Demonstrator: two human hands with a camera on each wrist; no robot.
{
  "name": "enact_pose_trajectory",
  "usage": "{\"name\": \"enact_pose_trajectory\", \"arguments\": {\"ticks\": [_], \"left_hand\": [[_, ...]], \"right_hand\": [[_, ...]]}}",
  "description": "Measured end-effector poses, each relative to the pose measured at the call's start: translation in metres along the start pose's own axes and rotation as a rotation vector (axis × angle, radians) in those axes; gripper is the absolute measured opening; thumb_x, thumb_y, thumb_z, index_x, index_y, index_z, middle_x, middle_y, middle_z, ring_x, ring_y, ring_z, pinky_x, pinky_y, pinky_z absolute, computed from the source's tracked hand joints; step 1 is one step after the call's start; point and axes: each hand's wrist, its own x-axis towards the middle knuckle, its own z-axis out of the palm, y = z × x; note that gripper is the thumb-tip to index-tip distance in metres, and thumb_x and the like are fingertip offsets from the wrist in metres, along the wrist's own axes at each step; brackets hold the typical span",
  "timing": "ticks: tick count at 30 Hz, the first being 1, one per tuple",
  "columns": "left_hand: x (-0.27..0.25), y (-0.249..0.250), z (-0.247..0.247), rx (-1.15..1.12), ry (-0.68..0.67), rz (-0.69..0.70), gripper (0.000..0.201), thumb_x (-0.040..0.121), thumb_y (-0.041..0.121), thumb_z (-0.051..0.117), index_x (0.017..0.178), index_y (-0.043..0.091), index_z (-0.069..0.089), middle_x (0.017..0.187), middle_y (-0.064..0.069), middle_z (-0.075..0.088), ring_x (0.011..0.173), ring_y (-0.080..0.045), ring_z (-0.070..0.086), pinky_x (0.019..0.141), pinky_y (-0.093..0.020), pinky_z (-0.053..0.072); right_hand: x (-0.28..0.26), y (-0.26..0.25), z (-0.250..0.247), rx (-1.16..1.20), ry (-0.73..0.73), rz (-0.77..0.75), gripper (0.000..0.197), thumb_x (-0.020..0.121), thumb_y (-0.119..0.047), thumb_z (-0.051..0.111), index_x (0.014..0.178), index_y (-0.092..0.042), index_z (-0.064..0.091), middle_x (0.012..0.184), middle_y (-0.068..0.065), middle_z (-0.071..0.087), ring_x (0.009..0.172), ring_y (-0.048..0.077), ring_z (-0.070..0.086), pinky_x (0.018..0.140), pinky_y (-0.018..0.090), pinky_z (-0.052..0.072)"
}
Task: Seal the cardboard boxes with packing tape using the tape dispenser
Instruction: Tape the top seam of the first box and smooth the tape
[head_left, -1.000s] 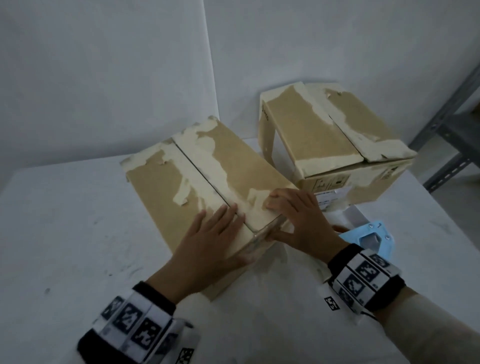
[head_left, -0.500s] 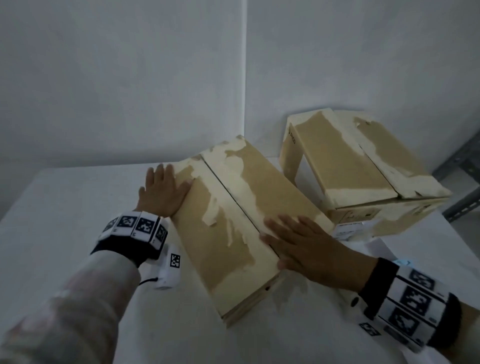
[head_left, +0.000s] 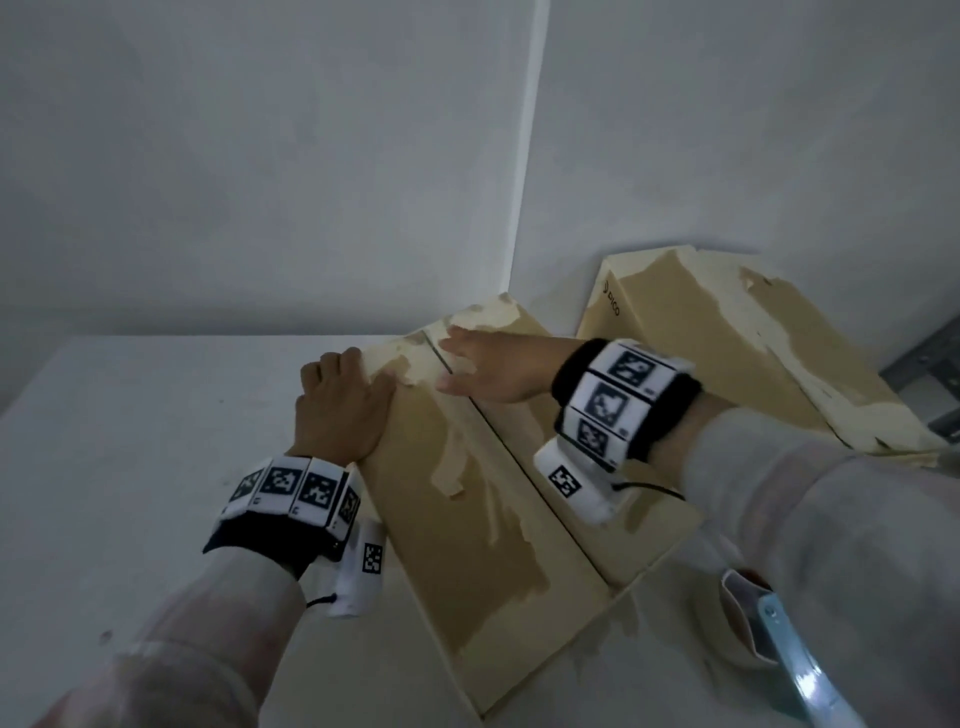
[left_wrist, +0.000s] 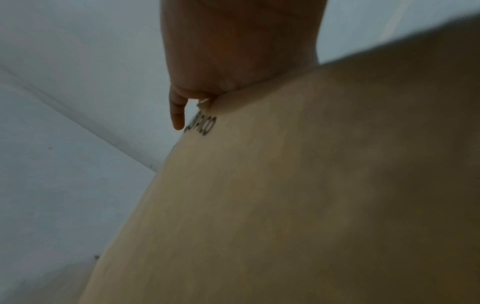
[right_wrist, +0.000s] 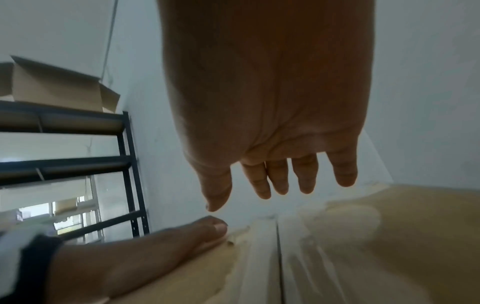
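Cardboard of the near box is tan and matte, its top flaps scarred with pale torn patches along the centre seam. I see my left hand at the far left corner, fingers curled over the edge and gripping it. My right hand hovers flat just above the far end of the seam, fingers spread and holding nothing. A second box, equally scuffed, sits just behind on the white table. By my right sleeve lies the pale blue tape dispenser.
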Motion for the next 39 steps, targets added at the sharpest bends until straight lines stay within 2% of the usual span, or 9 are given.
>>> {"name": "enact_pose_trajectory", "arguments": {"ticks": [3,9,19,23,25,29,32,35,39], "left_hand": [[-0.002,0.006,-0.003,-0.028,0.041,0.004,0.046,0.093,0.034,0.040,0.128,0.004,0.041,0.129,-0.022,0.042,0.120,-0.034,0.038,0.097,-0.046,0.033],[0.001,0.007,-0.003,0.052,-0.008,-0.028,0.051,0.094,0.043,0.033,0.129,0.006,0.036,0.134,-0.018,0.038,0.126,-0.034,0.030,0.096,-0.049,0.034],[-0.001,0.005,-0.005,0.094,-0.010,-0.048,0.055,0.094,0.046,0.031,0.130,0.006,0.036,0.136,-0.019,0.037,0.129,-0.035,0.029,0.100,-0.050,0.031],[-0.005,0.007,-0.004,0.092,0.011,-0.039,0.053,0.095,0.043,0.030,0.132,0.005,0.035,0.138,-0.021,0.036,0.130,-0.035,0.028,0.100,-0.051,0.030],[-0.007,0.009,-0.004,0.083,0.033,-0.048,0.052,0.096,0.040,0.030,0.134,0.005,0.035,0.139,-0.021,0.036,0.131,-0.035,0.028,0.100,-0.050,0.030],[-0.012,0.013,-0.001,0.057,0.078,-0.066,0.055,0.097,0.036,0.030,0.144,0.009,0.022,0.149,-0.019,0.026,0.138,-0.033,0.020,0.104,-0.052,0.026],[-0.025,0.017,0.001,-0.023,0.056,-0.100,0.065,0.096,0.039,0.034,0.146,0.004,0.010,0.154,-0.019,0.011,0.143,-0.033,0.006,0.112,-0.051,0.015],[-0.055,0.024,0.008,0.004,-0.093,-0.033,0.068,0.097,0.038,0.029,0.145,-0.002,0.001,0.153,-0.028,-0.003,0.142,-0.039,-0.009,0.116,-0.048,0.000],[-0.105,0.036,0.009,-0.136,-0.190,-0.062,0.068,0.097,0.039,0.029,0.146,0.003,-0.002,0.154,-0.021,-0.012,0.142,-0.038,-0.010,0.116,-0.047,0.001]], "right_hand": [[0.021,-0.007,0.006,-0.132,-0.105,0.031,0.065,0.097,-0.043,0.027,0.145,-0.009,0.000,0.156,0.005,-0.009,0.143,0.024,0.002,0.116,0.037,0.012],[0.010,0.002,0.032,-0.217,-0.156,0.019,0.067,0.097,-0.041,0.026,0.143,-0.013,-0.013,0.153,0.003,-0.021,0.142,0.021,-0.013,0.115,0.043,0.003],[-0.077,0.020,0.087,-0.151,-0.159,-0.055,0.066,0.097,-0.043,0.019,0.141,-0.013,-0.019,0.151,0.001,-0.027,0.140,0.014,-0.020,0.115,0.036,-0.005],[-0.116,0.025,0.122,-0.110,-0.035,-0.086,0.089,0.066,-0.063,-0.013,0.140,-0.014,-0.020,0.138,-0.006,-0.035,0.129,0.008,-0.031,0.109,0.028,-0.015],[-0.129,0.030,0.141,-0.078,0.096,-0.088,0.087,0.070,-0.062,-0.013,0.141,-0.012,-0.013,0.143,-0.004,-0.026,0.133,0.011,-0.024,0.110,0.024,-0.015],[-0.148,0.037,0.170,-0.151,0.283,-0.006,0.065,0.095,-0.051,0.007,0.140,-0.010,0.028,0.148,0.006,0.031,0.137,0.017,0.018,0.108,0.030,0.013],[-0.147,0.035,0.178,-0.150,0.362,0.000,0.062,0.095,-0.049,0.009,0.136,-0.010,0.035,0.144,0.007,0.040,0.133,0.017,0.025,0.108,0.031,0.018],[-0.144,0.032,0.180,-0.130,0.400,0.024,0.062,0.095,-0.049,0.011,0.135,-0.008,0.035,0.142,0.009,0.043,0.132,0.020,0.028,0.109,0.035,0.018],[-0.140,0.023,0.180,-0.066,0.410,0.073,0.063,0.095,-0.048,0.008,0.133,-0.007,0.037,0.139,0.010,0.047,0.130,0.022,0.032,0.110,0.033,0.014]]}}
